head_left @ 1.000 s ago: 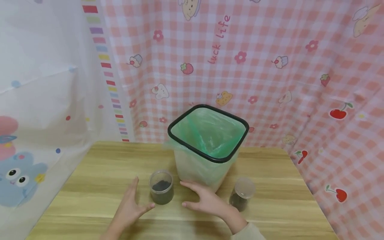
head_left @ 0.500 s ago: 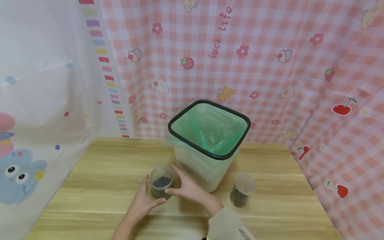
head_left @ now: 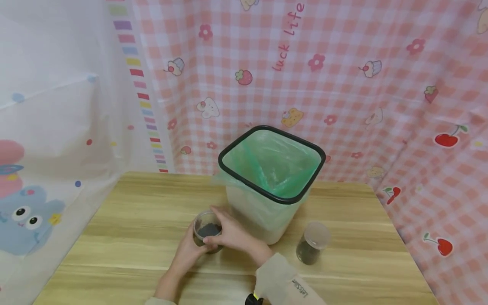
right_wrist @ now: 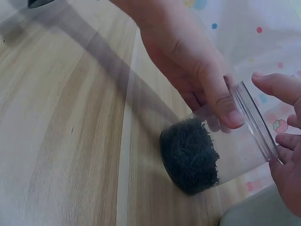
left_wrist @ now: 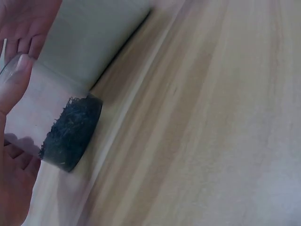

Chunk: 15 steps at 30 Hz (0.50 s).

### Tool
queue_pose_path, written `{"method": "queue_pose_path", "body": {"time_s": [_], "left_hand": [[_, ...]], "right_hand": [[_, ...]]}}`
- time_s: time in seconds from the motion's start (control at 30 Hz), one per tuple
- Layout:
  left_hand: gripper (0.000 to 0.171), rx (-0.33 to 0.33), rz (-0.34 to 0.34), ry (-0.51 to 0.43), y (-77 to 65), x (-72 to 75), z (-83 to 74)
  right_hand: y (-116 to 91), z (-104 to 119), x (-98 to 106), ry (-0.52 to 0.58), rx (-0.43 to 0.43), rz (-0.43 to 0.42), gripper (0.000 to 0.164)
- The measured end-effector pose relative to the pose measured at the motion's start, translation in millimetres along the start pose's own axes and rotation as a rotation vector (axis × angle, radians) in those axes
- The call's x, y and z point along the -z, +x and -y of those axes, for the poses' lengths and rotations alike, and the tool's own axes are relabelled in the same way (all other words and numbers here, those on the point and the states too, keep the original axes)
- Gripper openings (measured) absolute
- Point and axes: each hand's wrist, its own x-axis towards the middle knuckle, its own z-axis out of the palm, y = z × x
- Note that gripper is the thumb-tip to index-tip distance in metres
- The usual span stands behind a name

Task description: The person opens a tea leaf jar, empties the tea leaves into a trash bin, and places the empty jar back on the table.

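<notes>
A clear plastic jar (head_left: 209,230), part filled with dark shredded dry matter, stands between both hands in front of the bin. My left hand (head_left: 187,250) grips its side; the thumb and curled fingers (right_wrist: 195,61) show around the body in the right wrist view. From the right, my right hand (head_left: 232,232) curls around the jar's ribbed clear top (right_wrist: 254,120). Its fingers meet the top's edge, while the thumb tip (right_wrist: 257,75) lies close to the other side. A second jar (head_left: 312,242) with a pale translucent top and dark contents stands to the right, untouched.
A whitish square bin (head_left: 259,212) with a black rim and green liner bag stands just behind the jars. Beneath everything is a wood-grain table (head_left: 145,212). A pink checked curtain (head_left: 335,93) hangs at the back and right, a white patterned one (head_left: 68,127) at the left.
Both hands have closed in on the nearer jar from either side and now hold it. The second jar and the bin have stayed in place; the head view has shifted slightly.
</notes>
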Motion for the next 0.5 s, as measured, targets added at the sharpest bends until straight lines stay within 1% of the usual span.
{"method": "queue_pose_path", "body": {"time_s": [0.17, 0.27, 0.37, 0.5], "left_hand": [[0.1, -0.012, -0.053, 0.032, 2.6, -2.4, 0.7], [0.098, -0.002, -0.073, 0.044, 2.0, -2.9, -0.1], [0.098, 0.021, -0.09, 0.056, 0.8, -3.5, -0.3], [0.098, 0.041, -0.093, 0.075, 0.0, -3.5, 0.7]], "right_hand": [[-1.4, 2.5, 1.2, 0.005, 0.002, 0.001, 0.092], [-2.1, 2.2, -0.7, -0.006, -0.006, 0.001, 0.094], [-1.7, 1.0, -5.9, -0.015, -0.042, -0.005, 0.099], [0.5, 0.4, -13.3, -0.019, -0.082, -0.032, 0.105]]}}
